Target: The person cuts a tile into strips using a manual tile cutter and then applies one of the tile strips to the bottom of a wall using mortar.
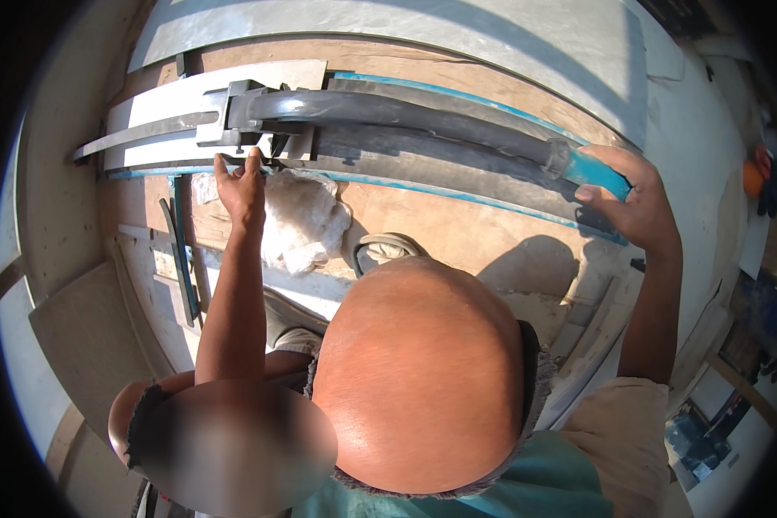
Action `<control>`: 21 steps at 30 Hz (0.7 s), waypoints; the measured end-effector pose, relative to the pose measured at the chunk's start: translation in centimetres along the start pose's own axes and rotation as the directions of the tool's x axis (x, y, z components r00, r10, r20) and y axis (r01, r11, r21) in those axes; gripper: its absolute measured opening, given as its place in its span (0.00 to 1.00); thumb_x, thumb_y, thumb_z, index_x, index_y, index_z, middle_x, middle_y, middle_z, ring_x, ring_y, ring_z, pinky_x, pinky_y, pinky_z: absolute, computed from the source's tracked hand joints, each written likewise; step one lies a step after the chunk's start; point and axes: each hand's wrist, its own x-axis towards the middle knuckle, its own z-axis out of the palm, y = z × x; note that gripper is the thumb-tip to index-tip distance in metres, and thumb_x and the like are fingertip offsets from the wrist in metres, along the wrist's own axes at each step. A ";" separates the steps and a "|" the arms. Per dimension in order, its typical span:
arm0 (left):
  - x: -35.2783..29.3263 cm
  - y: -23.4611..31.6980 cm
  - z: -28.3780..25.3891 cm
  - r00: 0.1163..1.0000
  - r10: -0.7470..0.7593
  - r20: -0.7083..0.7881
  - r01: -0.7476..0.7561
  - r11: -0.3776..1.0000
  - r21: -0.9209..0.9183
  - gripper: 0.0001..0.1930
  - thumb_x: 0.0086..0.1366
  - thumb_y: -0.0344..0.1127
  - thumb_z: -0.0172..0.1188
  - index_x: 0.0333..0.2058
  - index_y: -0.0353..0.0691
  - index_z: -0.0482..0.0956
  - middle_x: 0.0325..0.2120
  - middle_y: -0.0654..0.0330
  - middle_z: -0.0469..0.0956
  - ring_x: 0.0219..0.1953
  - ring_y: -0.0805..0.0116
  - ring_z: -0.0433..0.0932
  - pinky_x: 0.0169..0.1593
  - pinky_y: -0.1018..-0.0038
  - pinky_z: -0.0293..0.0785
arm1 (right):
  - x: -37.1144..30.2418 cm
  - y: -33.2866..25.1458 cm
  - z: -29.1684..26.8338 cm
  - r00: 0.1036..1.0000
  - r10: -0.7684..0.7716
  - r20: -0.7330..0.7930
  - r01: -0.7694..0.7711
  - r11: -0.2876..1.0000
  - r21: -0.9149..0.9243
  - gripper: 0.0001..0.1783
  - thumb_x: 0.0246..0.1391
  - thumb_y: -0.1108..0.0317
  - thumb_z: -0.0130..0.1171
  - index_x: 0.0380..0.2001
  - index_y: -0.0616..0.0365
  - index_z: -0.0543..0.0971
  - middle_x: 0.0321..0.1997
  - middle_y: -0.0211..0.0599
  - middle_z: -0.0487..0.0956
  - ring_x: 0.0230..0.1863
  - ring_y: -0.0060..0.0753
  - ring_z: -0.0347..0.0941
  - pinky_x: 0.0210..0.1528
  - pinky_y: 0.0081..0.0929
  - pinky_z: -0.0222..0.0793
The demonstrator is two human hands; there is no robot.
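Observation:
A manual tile cutter [457,179] with a dark grey bed and blue edges lies crosswise in front of me. Its grey rail [151,136] passes over a white tile [160,102] at the left end. The cutting carriage [242,116] sits above the tile, and its long handle [406,115] slants to the right. My right hand [634,194] is closed round the handle's blue grip [600,168]. My left hand [242,190] rests at the near edge below the carriage, thumb and a finger spread; its other fingers are partly hidden.
Crumpled clear plastic [302,224] lies just right of my left forearm. A large grey slab [388,26] spans the far side. Dark strips [181,259] stand at the left, near a leaning grey panel [99,324]. Tools and a blue object [695,440] are at the far right.

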 end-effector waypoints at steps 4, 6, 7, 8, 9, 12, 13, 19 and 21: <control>0.4 -0.4 -0.1 1.000 0.018 -0.007 -0.018 1.000 0.018 0.44 0.62 0.35 0.66 0.66 0.26 0.46 0.28 0.57 0.79 0.26 0.77 0.72 0.30 0.79 0.67 | 0.1 -0.2 -0.1 1.000 0.010 0.012 -0.010 1.000 -0.019 0.26 0.43 0.64 0.72 0.46 0.64 0.80 0.45 0.46 0.81 0.45 0.35 0.77 0.51 0.29 0.70; 0.4 -0.5 -0.1 1.000 0.028 -0.013 -0.028 0.999 0.034 0.44 0.62 0.36 0.66 0.66 0.26 0.47 0.28 0.56 0.80 0.27 0.76 0.72 0.30 0.78 0.67 | 0.0 -0.3 0.0 0.999 0.028 0.018 -0.028 1.000 0.004 0.26 0.43 0.63 0.72 0.46 0.64 0.79 0.45 0.46 0.81 0.46 0.36 0.77 0.51 0.30 0.70; 0.3 -0.4 -0.1 0.999 0.031 -0.017 -0.030 0.999 0.030 0.44 0.61 0.36 0.66 0.66 0.26 0.47 0.28 0.56 0.80 0.27 0.76 0.73 0.30 0.78 0.67 | -0.1 -0.2 0.0 0.999 0.038 0.021 -0.038 0.999 0.014 0.26 0.43 0.63 0.72 0.46 0.64 0.79 0.46 0.46 0.81 0.46 0.36 0.77 0.51 0.30 0.70; 0.3 -0.4 0.0 0.999 0.034 -0.022 -0.033 0.999 0.026 0.44 0.61 0.36 0.66 0.66 0.26 0.47 0.28 0.56 0.80 0.27 0.75 0.73 0.31 0.78 0.68 | 0.0 -0.3 0.0 1.000 0.021 0.012 -0.021 1.000 -0.001 0.26 0.43 0.63 0.72 0.46 0.64 0.79 0.46 0.46 0.81 0.46 0.36 0.77 0.51 0.30 0.70; 0.3 -0.4 0.0 0.999 0.036 -0.025 -0.035 0.999 0.023 0.44 0.61 0.36 0.66 0.66 0.25 0.47 0.28 0.56 0.80 0.27 0.75 0.73 0.31 0.78 0.68 | 0.1 -0.4 0.2 1.000 0.005 0.004 -0.005 1.000 -0.016 0.26 0.43 0.63 0.72 0.46 0.64 0.79 0.46 0.46 0.81 0.47 0.36 0.77 0.51 0.30 0.70; 0.2 -0.4 -0.2 1.000 0.003 -0.010 -0.002 0.999 0.049 0.44 0.61 0.37 0.67 0.66 0.25 0.48 0.29 0.54 0.80 0.28 0.74 0.74 0.32 0.78 0.69 | 0.6 -0.9 0.5 1.000 0.006 0.006 -0.006 1.000 -0.015 0.26 0.43 0.63 0.71 0.47 0.64 0.79 0.47 0.47 0.81 0.47 0.36 0.77 0.52 0.30 0.69; 0.3 -0.6 -0.2 1.000 0.012 -0.011 -0.012 0.998 0.065 0.44 0.61 0.38 0.67 0.66 0.25 0.48 0.29 0.54 0.80 0.28 0.74 0.74 0.33 0.78 0.69 | 0.7 -1.1 0.6 1.000 0.012 0.012 -0.011 1.000 -0.005 0.27 0.44 0.63 0.71 0.47 0.65 0.79 0.47 0.47 0.80 0.47 0.36 0.77 0.53 0.30 0.69; 0.8 -1.2 0.2 0.998 0.059 -0.028 -0.057 0.997 0.056 0.43 0.62 0.33 0.65 0.67 0.30 0.45 0.19 0.66 0.71 0.20 0.81 0.66 0.23 0.81 0.60 | 0.9 -1.2 0.6 0.999 0.039 0.027 -0.039 0.999 -0.003 0.26 0.43 0.64 0.70 0.47 0.64 0.79 0.46 0.46 0.81 0.47 0.36 0.77 0.53 0.29 0.69; 0.8 -1.3 0.1 0.997 0.066 -0.026 -0.065 0.997 0.050 0.44 0.62 0.33 0.65 0.67 0.31 0.45 0.19 0.66 0.71 0.20 0.81 0.66 0.23 0.81 0.60 | 1.0 -1.2 0.6 0.998 0.047 0.031 -0.047 0.999 0.010 0.27 0.43 0.65 0.71 0.47 0.64 0.79 0.46 0.46 0.81 0.46 0.36 0.77 0.53 0.29 0.69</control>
